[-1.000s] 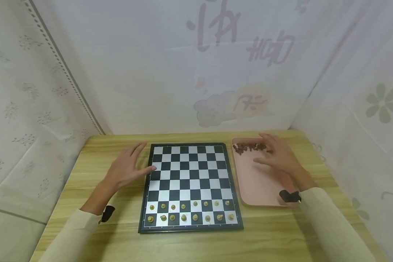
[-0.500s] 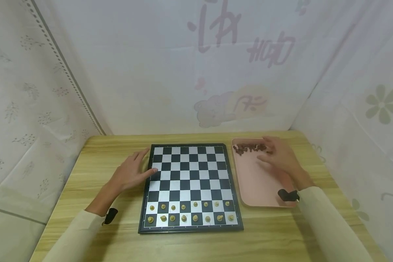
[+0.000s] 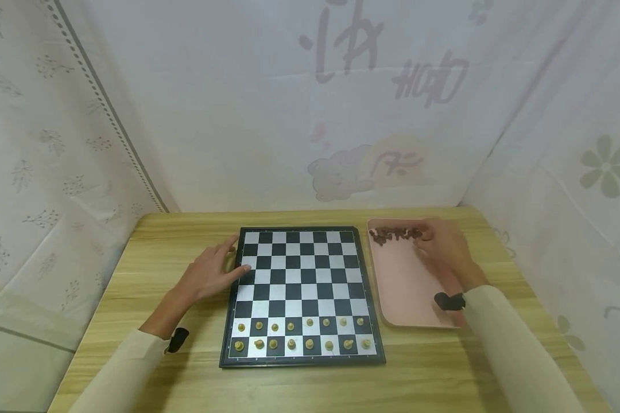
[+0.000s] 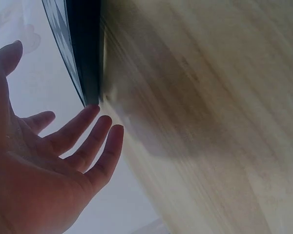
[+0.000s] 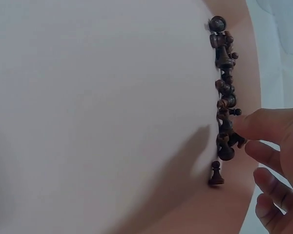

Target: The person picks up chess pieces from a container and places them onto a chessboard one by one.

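The chessboard (image 3: 299,269) lies flat on the table, with pale chess pieces (image 3: 291,344) standing in two rows on its near side. At its left edge is my left hand (image 3: 209,272), thumb over the border squares and the other fingers extended beside the frame; in the left wrist view those fingers are spread and loosely bent. My right hand (image 3: 444,246) reaches over the far right of the pink tray (image 3: 408,287). In the right wrist view its thumb and index finger are right at a row of dark chess pieces (image 5: 224,92), with a gap between the two fingertips.
Along the tray's far wall the dark pieces lie heaped together, while a single dark pawn (image 5: 216,174) stands slightly apart. The wooden table (image 3: 299,390) meets patterned cloth (image 3: 237,115) at the back and sides.
My right hand has lowered toward the dark pieces, its thumb and fingers drawing closer together. My left hand has shifted slightly right, against the board's left edge. The pale pieces have not moved.
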Demonstrator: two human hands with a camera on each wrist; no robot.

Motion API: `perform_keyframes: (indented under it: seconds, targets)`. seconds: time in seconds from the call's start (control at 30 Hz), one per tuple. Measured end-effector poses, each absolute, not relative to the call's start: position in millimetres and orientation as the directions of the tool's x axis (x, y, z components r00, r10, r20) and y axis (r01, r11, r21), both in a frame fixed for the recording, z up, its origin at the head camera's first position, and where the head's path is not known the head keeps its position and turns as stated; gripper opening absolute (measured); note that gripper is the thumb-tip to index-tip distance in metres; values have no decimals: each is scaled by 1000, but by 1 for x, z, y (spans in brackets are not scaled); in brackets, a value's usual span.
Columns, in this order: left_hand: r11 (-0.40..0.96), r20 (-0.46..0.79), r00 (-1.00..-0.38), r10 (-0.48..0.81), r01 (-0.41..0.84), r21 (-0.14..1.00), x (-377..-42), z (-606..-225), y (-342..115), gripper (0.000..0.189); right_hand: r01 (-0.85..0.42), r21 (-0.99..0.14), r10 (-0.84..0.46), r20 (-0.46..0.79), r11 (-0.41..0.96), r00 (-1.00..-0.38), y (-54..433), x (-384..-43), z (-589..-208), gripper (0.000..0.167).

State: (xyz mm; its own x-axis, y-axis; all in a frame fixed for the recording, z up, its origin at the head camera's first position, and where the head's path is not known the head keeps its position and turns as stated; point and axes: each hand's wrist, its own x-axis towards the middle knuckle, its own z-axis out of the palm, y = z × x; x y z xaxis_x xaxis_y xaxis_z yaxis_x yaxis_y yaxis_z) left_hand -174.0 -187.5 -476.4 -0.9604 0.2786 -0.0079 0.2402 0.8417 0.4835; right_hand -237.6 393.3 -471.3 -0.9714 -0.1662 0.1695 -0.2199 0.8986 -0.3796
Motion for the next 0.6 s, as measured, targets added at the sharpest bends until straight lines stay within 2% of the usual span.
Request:
perform_keyframes:
  seconds: [0.6]
  targets:
    - [826,11,-953,301,267,497,-169,-486,-188,91,-166,-283,-126,153,945,-980,381,-244,-478,41]
